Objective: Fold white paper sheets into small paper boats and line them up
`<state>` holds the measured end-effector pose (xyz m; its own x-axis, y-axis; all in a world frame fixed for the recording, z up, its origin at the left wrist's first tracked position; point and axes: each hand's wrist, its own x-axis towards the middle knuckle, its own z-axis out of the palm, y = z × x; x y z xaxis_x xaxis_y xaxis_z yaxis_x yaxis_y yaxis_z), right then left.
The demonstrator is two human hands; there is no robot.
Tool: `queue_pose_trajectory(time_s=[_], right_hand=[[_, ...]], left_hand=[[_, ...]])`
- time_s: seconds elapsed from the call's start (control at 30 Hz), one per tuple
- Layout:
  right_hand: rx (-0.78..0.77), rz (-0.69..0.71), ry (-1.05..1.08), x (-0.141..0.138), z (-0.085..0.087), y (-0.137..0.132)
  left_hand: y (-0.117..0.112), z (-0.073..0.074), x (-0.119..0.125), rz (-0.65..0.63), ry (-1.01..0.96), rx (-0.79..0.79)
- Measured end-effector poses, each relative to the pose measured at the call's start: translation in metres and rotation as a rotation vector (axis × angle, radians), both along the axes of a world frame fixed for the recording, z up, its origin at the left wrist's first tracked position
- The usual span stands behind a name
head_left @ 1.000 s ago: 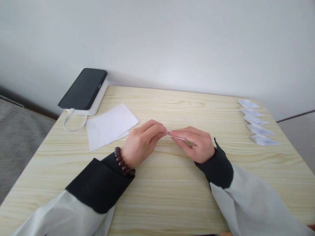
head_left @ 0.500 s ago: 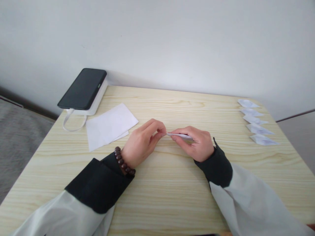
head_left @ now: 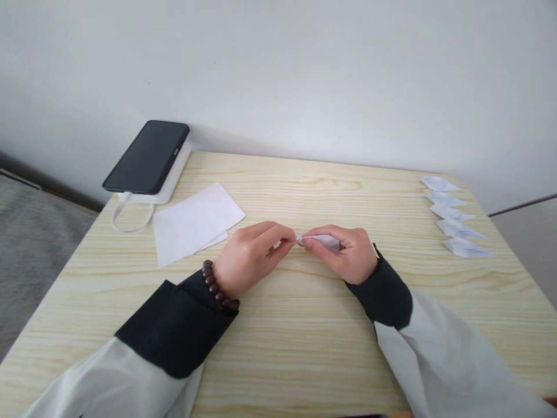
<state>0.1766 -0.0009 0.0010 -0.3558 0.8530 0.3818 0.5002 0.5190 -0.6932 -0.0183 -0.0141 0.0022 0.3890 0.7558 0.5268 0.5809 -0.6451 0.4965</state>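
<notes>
A small folded piece of white paper (head_left: 325,241) is held low over the middle of the wooden table (head_left: 304,325). My right hand (head_left: 346,253) is closed around it, fingers and thumb gripping its body. My left hand (head_left: 252,255), with a dark bead bracelet on the wrist, pinches the paper's left tip between thumb and forefinger. The two hands meet fingertip to fingertip.
Loose white paper sheets (head_left: 194,223) lie to the left. Behind them a black phone (head_left: 148,155) rests on a white box with a cord loop at the table's back left corner. Several folded white paper pieces (head_left: 455,223) sit in a row along the right edge. A wall stands behind.
Both hands have dropped slightly toward the table and turned the folded paper, so more of its white face shows in my right hand. The left pinch stays on the tip.
</notes>
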Motion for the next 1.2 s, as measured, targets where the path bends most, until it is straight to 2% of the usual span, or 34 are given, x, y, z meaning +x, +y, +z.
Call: queue_pose_trajectory(time_s=[0.1, 0.2, 0.3, 0.4, 0.47, 0.57, 0.73, 1.0, 1.1, 1.2], right_hand=[[-0.006, 0.005, 0.015, 0.0005, 0.0000, -0.0002], [-0.021, 0.001, 0.028, 0.0013, 0.0002, -0.0009], [0.018, 0.008, 0.024, 0.0020, 0.0007, -0.0016], [0.117, 0.036, -0.021, 0.0021, 0.0014, -0.0022], [0.166, 0.057, -0.053, 0.0020, 0.0017, -0.0023], [0.204, 0.076, -0.073, 0.0016, 0.0017, -0.0021], [0.231, 0.061, -0.080, 0.0009, 0.0013, -0.0019], [0.217, 0.089, -0.089, 0.0005, -0.0008, -0.0015], [0.209, 0.084, -0.100, 0.0001, -0.0005, -0.0016], [0.209, 0.067, -0.091, 0.0004, 0.0005, -0.0020]], left_hand=[[0.0005, -0.0002, -0.0009, -0.043, 0.000, 0.017], [-0.0003, 0.0018, -0.0004, -0.102, -0.082, -0.042], [-0.0012, 0.0045, 0.0015, -0.102, -0.249, -0.226], [-0.0006, 0.0061, 0.0030, -0.049, -0.416, -0.449], [0.0008, 0.0066, 0.0031, -0.021, -0.409, -0.538], [0.0029, 0.0067, 0.0021, 0.003, -0.306, -0.573], [0.0044, 0.0045, -0.0002, -0.012, -0.246, -0.525], [0.0034, -0.0017, 0.0001, -0.022, 0.004, -0.121], [0.0014, -0.0015, 0.0016, -0.010, 0.030, -0.093], [0.0008, 0.0006, 0.0021, -0.005, -0.030, -0.159]])
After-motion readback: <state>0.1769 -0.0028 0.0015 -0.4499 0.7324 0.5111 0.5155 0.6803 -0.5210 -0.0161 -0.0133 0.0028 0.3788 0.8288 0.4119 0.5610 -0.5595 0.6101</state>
